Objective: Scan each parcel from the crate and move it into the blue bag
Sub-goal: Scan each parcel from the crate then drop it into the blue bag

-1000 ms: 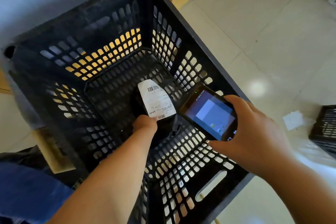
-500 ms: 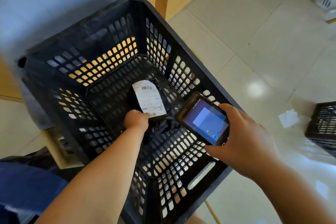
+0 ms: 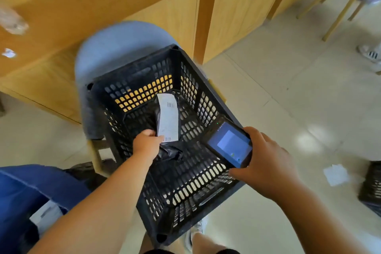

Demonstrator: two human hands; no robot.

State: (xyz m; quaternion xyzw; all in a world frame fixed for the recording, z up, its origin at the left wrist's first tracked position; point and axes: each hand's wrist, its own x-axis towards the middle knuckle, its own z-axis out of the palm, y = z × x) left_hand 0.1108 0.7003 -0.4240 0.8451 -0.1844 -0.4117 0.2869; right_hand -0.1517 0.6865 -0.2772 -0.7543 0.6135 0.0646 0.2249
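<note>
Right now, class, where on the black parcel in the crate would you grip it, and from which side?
Its near end, from the left, as the left hand does: the parcel stands tilted, label turned up toward the scanner, so both barcodes show.

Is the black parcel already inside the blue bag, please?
No, the left hand grips the black parcel in the crate, while the blue bag lies off to the left.
</note>
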